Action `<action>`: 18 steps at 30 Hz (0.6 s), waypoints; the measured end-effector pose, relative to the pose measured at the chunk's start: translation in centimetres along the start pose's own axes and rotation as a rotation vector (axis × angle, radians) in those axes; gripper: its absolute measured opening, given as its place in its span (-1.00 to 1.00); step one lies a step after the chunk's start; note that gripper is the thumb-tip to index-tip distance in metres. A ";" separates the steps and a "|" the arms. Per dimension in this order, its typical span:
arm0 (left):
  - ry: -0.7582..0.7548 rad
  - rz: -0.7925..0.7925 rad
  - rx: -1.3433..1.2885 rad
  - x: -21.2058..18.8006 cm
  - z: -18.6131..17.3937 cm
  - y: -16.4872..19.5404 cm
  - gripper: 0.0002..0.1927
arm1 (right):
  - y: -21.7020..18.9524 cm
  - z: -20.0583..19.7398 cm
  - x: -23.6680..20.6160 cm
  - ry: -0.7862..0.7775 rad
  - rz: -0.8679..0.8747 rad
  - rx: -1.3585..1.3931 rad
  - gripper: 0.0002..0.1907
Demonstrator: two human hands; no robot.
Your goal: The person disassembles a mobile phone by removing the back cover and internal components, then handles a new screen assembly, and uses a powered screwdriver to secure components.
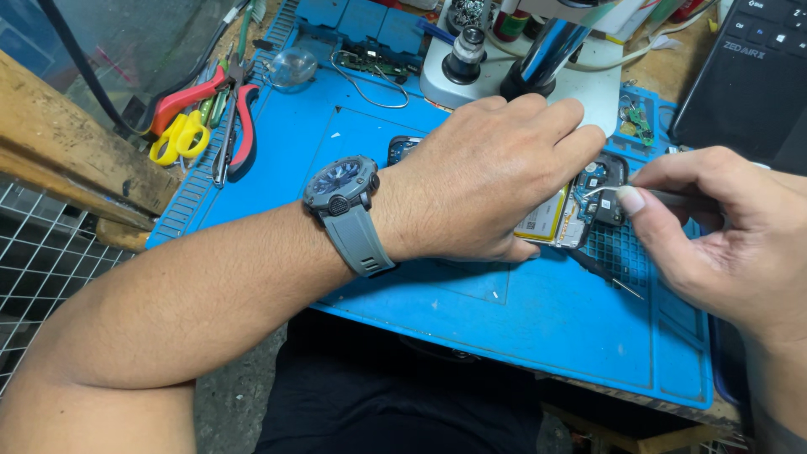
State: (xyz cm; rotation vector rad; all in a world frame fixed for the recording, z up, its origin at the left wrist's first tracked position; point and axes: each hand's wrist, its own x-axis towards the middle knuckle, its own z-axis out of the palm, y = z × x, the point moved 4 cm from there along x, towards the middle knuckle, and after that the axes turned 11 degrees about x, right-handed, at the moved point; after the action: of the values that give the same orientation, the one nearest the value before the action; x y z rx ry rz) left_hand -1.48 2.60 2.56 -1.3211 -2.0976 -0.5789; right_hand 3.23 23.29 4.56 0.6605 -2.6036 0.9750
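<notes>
An opened smartphone [580, 206] lies back-off on a blue repair mat [471, 311], its yellow battery and dark circuit boards exposed. The person's left hand [492, 172] lies palm down across the phone, covering its left end, fingers curled over the upper edge and thumb pressed to the mat along the lower edge, pinning the phone in place. A grey wristwatch [346, 210] sits on that wrist. The right hand [723, 244] comes in from the right and pinches a slim metal tool, tweezers by the look of them [626, 193], between thumb and forefinger; the thin tip reaches the boards near the phone's camera end. A thin dark tool [605, 273] lies on the mat just below the phone.

At the far edge of the mat stands the white base of a microscope [521, 71]. To the left, beside the mat, lie red-handled pliers [239, 118] and yellow-handled scissors [178, 136]. A small green circuit board [639, 124] rests near the mat's top right corner, and a dark keyboard [752, 71] sits beyond it.
</notes>
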 end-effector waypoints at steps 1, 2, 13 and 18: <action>-0.005 -0.003 0.001 0.0 0.1 0.0 -0.03 | 0.5 -0.1 -0.3 0.007 0.009 0.007 -0.85; -0.010 -0.006 0.002 0.0 0.2 -0.1 -0.03 | 1.2 -0.3 -0.5 0.025 0.031 0.027 -0.85; 0.185 0.002 -0.060 0.3 -0.7 -1.4 -0.17 | 6.1 -2.5 -2.4 0.085 -0.044 0.013 -0.85; 0.193 -0.008 -0.071 0.5 -0.9 -1.3 -0.19 | 5.7 -2.5 -2.8 0.096 -0.040 0.039 -0.89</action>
State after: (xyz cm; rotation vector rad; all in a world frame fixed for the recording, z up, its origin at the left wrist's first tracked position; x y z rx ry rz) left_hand -2.62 1.83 3.48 -1.2434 -1.9422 -0.7593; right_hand 2.98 29.65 2.12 0.6569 -2.4849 1.0215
